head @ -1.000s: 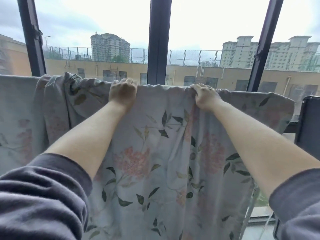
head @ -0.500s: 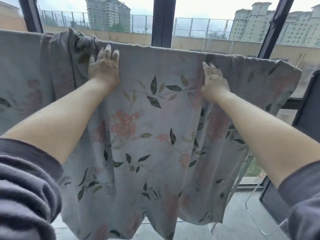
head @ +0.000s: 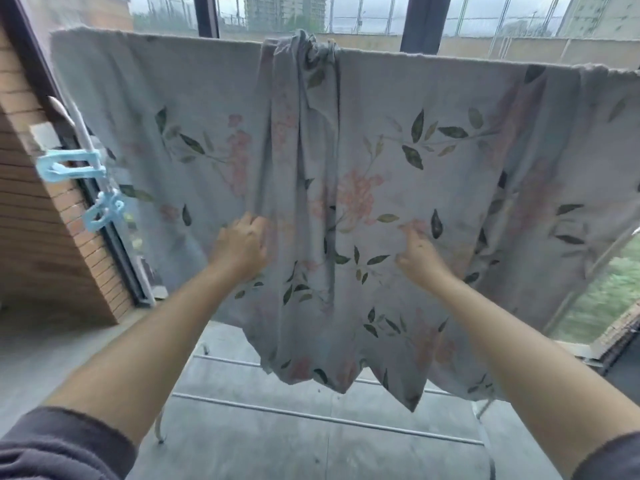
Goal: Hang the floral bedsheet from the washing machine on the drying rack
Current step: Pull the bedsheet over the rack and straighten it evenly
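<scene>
Head view: the pale blue floral cotton bedsheet [head: 381, 168] hangs over the white metal drying rack [head: 311, 415], bunched at 12 o'clock. The left hand [head: 239, 247] pinches a fold at 9 o'clock; the right hand [head: 417, 252] presses curled fingers [head: 408, 232] against the cloth, grip unclear.

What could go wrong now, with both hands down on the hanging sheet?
The floral bedsheet is bunched in a knot at the top; that thick part may dry slowly. The left hand and right hand grip low on the cloth, so a hard tug might slide it off the rack. The blue clips sit unused on the side, so wind could shift the sheet.
</scene>
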{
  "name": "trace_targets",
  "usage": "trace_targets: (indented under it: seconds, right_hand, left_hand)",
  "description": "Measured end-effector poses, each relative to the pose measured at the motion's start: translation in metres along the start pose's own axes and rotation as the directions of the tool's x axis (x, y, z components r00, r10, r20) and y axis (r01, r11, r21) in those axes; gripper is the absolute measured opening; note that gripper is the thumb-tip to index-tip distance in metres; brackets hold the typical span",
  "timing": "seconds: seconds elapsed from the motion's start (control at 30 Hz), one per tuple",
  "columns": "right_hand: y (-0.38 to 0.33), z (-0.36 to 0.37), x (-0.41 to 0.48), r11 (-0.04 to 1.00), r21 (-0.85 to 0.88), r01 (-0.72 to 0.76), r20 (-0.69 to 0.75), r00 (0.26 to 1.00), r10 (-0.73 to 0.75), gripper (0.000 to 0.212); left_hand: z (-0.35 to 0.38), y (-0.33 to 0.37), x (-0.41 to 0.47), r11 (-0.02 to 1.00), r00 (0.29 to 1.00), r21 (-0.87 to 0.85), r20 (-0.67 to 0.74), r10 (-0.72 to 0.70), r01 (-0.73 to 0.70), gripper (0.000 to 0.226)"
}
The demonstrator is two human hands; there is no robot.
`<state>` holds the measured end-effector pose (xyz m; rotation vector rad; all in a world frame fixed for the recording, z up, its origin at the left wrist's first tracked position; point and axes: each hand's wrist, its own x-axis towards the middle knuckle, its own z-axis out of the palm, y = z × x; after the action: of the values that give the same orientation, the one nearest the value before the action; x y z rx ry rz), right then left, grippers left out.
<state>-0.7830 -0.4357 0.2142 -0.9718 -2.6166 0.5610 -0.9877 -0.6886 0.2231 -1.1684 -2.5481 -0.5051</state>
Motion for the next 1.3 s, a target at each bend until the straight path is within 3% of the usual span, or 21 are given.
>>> trace_targets:
  seconds: [0.3, 0.67, 0.9, 1.0, 1.3]
  right_hand:
    - [-0.159, 0.117, -0.039, 0.977, 0.078, 0.196, 0.193, 0.959, -0.208, 0.049]
    - [-0.306, 0.164, 0.065, 0.916, 0.137, 0.378, 0.177, 0.9, -0.398, 0.043]
    - [-0.455, 0.188, 0.132, 0.858, 0.174, 0.484, 0.053, 0.865, -0.499, 0.042]
    - [-0.514, 0.196, 0.149, 0.832, 0.184, 0.523, -0.083, 0.852, -0.517, 0.039]
    - [-0.631, 0.208, 0.192, 0.84, 0.177, 0.513, -0.385, 0.821, -0.421, 0.026]
  left_hand:
    - [-0.013, -0.132, -0.122, 0.972, 0.972, -0.05, 0.077, -0.224, 0.228, 0.028]
    - [-0.022, -0.275, -0.054, 0.874, 0.896, -0.211, 0.027, -0.443, 0.438, 0.024]
    - [-0.054, -0.379, 0.002, 0.888, 0.911, -0.308, -0.123, -0.393, 0.341, 0.019]
    - [-0.079, -0.426, 0.035, 0.917, 0.927, -0.321, -0.207, -0.313, 0.237, 0.019]
    - [-0.145, -0.527, 0.161, 0.91, 0.937, -0.413, -0.333, -0.109, -0.041, 0.015]
